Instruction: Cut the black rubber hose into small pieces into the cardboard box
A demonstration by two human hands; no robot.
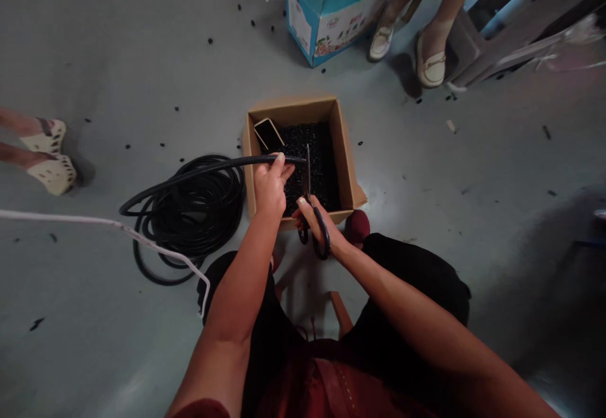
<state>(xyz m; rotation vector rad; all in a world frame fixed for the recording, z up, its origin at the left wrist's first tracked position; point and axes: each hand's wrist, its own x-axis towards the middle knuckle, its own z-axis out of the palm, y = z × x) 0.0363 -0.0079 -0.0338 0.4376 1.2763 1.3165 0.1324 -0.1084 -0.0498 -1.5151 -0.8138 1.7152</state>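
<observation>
My left hand (272, 185) is closed around a black corrugated tube (231, 163), near its free end. My right hand (318, 221) grips a pair of scissors (321, 232) by its black handles. The blades point away from me, right at the tube's end; whether they touch it I cannot tell. Below both hands stands an open cardboard box (348, 153) holding a mass of small black pieces (322, 178). A phone-like object with a dark face (268, 134) leans in the box's back left corner. The rest of the tube lies in a coil (189, 216) left of the box.
A blue printed carton (326, 26) stands beyond the box, with a person's feet in pale shoes (430, 64) beside it. Another person's feet in clogs (54, 162) are at left. A white cord (142, 238) crosses near my left knee. Small black bits dot the floor.
</observation>
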